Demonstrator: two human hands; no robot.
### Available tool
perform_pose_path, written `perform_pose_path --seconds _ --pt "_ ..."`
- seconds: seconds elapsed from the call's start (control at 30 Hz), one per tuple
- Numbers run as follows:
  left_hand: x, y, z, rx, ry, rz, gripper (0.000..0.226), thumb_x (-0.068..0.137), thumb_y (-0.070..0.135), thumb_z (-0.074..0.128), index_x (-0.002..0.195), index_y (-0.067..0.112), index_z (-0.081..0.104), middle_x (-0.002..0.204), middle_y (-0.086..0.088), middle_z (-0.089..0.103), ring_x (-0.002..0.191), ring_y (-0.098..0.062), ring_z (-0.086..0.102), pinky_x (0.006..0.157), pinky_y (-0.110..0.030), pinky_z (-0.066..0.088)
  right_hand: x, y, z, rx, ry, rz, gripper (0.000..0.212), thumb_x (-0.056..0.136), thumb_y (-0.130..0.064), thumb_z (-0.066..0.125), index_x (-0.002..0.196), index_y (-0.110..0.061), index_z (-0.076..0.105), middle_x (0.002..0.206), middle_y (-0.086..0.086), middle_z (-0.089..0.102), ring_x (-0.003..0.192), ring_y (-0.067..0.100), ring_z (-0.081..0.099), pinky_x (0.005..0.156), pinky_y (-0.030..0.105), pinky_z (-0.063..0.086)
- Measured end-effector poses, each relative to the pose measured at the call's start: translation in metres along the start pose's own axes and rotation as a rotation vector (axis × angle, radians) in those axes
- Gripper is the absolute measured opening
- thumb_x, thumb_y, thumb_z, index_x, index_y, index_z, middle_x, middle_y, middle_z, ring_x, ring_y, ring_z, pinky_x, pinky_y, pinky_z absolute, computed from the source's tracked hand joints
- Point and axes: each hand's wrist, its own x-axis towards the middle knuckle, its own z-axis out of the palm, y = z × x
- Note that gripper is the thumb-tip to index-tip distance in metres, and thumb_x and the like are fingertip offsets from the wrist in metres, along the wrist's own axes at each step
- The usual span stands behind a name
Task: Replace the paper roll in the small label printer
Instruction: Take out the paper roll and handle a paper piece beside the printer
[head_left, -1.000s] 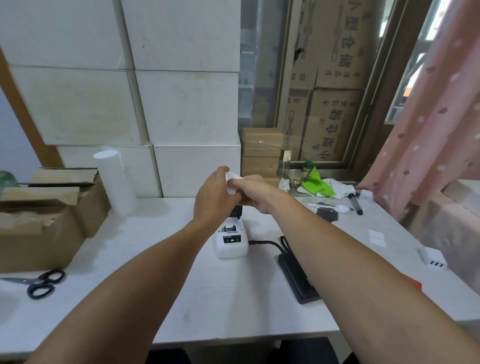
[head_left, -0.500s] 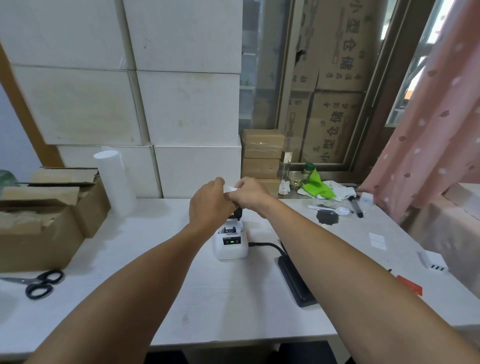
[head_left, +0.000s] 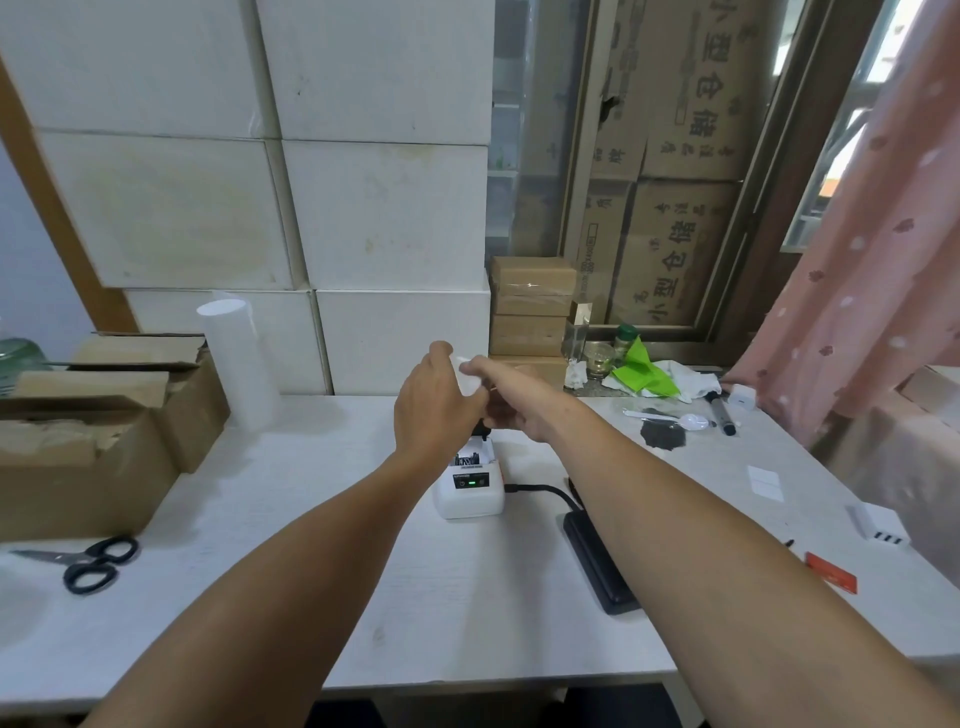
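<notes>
The small white label printer (head_left: 470, 491) stands mid-table with a green light on its front and its paper bay open toward the back. A black cable (head_left: 540, 491) leaves its right side. Both hands hover together just above and behind it. My left hand (head_left: 434, 402) and my right hand (head_left: 506, 397) pinch a small white paper roll (head_left: 466, 378) between them; only a sliver of the roll shows between the fingers.
A black flat power pack (head_left: 597, 566) lies right of the printer. Black scissors (head_left: 91, 564) lie at the left front, by an open cardboard box (head_left: 88, 447) and a tall white cylinder (head_left: 234, 358). White stacked boxes stand behind. Pen, spoon, green paper and small items clutter the right.
Both hands with the paper roll have drifted slightly left and lower, closer over the printer's open bay. The printer has not moved.
</notes>
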Motion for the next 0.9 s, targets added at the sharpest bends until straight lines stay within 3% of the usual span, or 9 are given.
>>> perform_pose_path --seconds 0.13,0.3,0.37,0.47,0.6,0.77,0.9 --pt "0.003 -0.002 0.000 0.079 -0.058 0.035 0.036 0.089 0.038 0.063 0.114 0.013 0.056 0.109 -0.002 0.066 0.096 -0.026 0.063 0.075 -0.039 0.052 0.001 0.003 -0.002 -0.193 0.031 -0.032 0.032 0.079 -0.048 0.073 0.089 -0.018 0.070 0.079 -0.003 0.072 0.075 0.015 0.069 0.076 0.032 0.052" --pt "0.008 0.002 0.000 0.239 -0.129 0.081 0.029 0.078 0.021 0.068 0.098 0.009 0.051 0.097 -0.008 0.061 0.085 -0.031 0.059 0.064 -0.039 0.046 0.003 0.004 0.002 -0.414 0.120 -0.129 0.036 0.073 -0.035 0.070 0.091 -0.004 0.074 0.072 0.002 0.060 0.069 0.018 0.053 0.065 0.032 0.040" --pt "0.009 0.003 0.001 0.275 -0.132 0.082 0.030 0.076 0.020 0.070 0.090 0.011 0.045 0.092 -0.008 0.059 0.080 -0.030 0.056 0.060 -0.037 0.039 0.002 0.004 0.006 -0.428 0.126 -0.133 0.028 0.067 -0.034 0.068 0.081 -0.010 0.069 0.073 0.003 0.055 0.070 0.019 0.047 0.066 0.032 0.038" --pt "0.007 -0.002 0.002 0.291 -0.143 0.057 0.037 0.076 0.026 0.074 0.089 0.012 0.043 0.086 -0.005 0.053 0.079 -0.030 0.054 0.060 -0.035 0.036 0.003 0.004 0.011 -0.413 0.096 -0.138 0.020 0.066 -0.028 0.069 0.079 -0.012 0.069 0.073 0.006 0.054 0.070 0.023 0.048 0.067 0.033 0.040" --pt "0.004 -0.012 0.006 0.334 -0.104 0.050 0.035 0.077 0.034 0.072 0.087 0.011 0.048 0.081 -0.006 0.054 0.079 -0.029 0.054 0.061 -0.035 0.035 0.007 0.006 0.009 -0.450 0.073 -0.141 0.025 0.080 -0.020 0.075 0.098 -0.004 0.073 0.075 0.006 0.066 0.068 0.021 0.059 0.070 0.032 0.050" --pt "0.004 -0.020 0.015 0.512 -0.141 0.157 0.031 0.083 0.036 0.069 0.097 0.009 0.062 0.093 -0.009 0.063 0.091 -0.028 0.057 0.067 -0.031 0.032 0.008 0.011 0.012 -0.501 -0.040 -0.101 0.002 0.083 -0.010 0.063 0.085 -0.011 0.063 0.072 0.010 0.058 0.065 0.021 0.053 0.067 0.029 0.050" --pt "0.004 -0.020 0.020 0.589 -0.160 0.199 0.029 0.085 0.039 0.068 0.095 0.012 0.067 0.093 -0.006 0.068 0.091 -0.025 0.061 0.067 -0.029 0.031 0.010 0.014 0.007 -0.513 -0.060 -0.073 0.013 0.084 -0.005 0.057 0.074 -0.009 0.065 0.067 0.006 0.061 0.062 0.018 0.058 0.068 0.025 0.058"
